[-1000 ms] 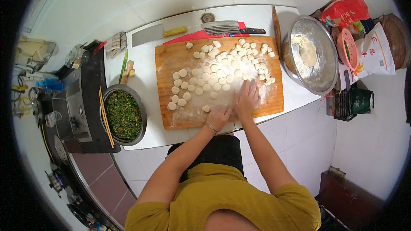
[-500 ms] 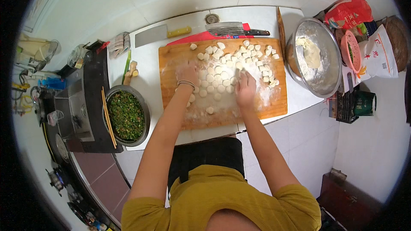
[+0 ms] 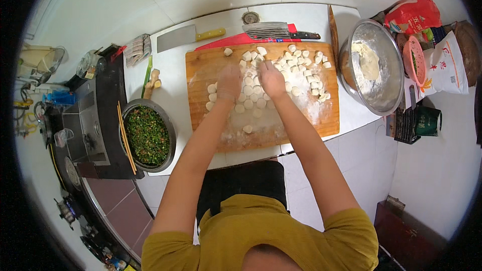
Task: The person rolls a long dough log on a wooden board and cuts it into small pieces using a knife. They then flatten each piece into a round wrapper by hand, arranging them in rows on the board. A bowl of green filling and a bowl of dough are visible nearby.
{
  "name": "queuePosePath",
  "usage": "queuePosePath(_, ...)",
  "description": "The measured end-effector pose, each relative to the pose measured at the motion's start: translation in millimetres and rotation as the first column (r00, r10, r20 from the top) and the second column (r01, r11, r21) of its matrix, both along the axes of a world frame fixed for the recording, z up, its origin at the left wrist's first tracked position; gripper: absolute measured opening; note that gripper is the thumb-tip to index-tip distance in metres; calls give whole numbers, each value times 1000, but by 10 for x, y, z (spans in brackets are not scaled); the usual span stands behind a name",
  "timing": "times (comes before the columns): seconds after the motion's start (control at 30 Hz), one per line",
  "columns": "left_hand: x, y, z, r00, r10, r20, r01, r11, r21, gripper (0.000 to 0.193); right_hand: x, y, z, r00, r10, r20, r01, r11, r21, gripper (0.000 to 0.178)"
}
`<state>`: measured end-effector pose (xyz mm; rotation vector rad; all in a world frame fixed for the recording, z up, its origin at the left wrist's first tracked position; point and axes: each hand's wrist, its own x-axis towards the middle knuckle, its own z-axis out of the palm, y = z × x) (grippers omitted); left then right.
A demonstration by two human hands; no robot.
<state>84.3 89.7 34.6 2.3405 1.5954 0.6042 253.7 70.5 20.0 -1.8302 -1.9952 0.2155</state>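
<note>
A floured wooden board carries many small white dough pieces. The flattened dough rounds lie in the middle, between and below my hands, and uncut-looking dough lumps are scattered at the upper right. My left hand is over the left-centre of the board, beside several rounds; its fingers are smeared by motion. Close to its right, my right hand reaches down among the pieces with fingers bent together. Whatever is under those fingertips is hidden. One dough piece lies apart near the board's front.
Left of the board stands a bowl of chopped green filling with chopsticks across its rim. Behind lie a cleaver and a second knife. A steel bowl holding dough, a rolling pin and bags stand right.
My right hand has moved up and left, from the right of the rounds to their far side. My left hand has shifted slightly right, uncovering rounds on its left.
</note>
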Motion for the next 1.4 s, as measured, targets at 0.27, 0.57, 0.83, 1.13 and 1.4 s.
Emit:
queuePosePath(0.27, -550, -1553, 80, 996, -67, 59, 85, 914, -397, 15, 443, -1214, 183, 778, -361, -515, 309, 932, -187, 28)
queuePosePath(0.57, -501, -1697, 64, 998, -63, -21, 51, 929, -367, 21, 564, -1804, 56, 964, -189, -190, 160, 974, -159, 23)
queuePosePath(0.83, -300, -1638, 163, 997, 80, -23, -83, 965, -249, 27, 774, -1789, 36, 981, -123, -149, 90, 973, -215, 51)
queuePosePath(1.13, -60, -1556, -152, 982, 161, -94, -177, 966, -189, 71, 575, -1422, 191, 967, -253, 28, 252, 967, 28, 77)
queuePosePath(1.4, -84, -1564, -133, 966, 98, -239, -154, 961, -230, 81, 356, -1366, -123, 890, -379, 254, 401, 915, -41, 83)
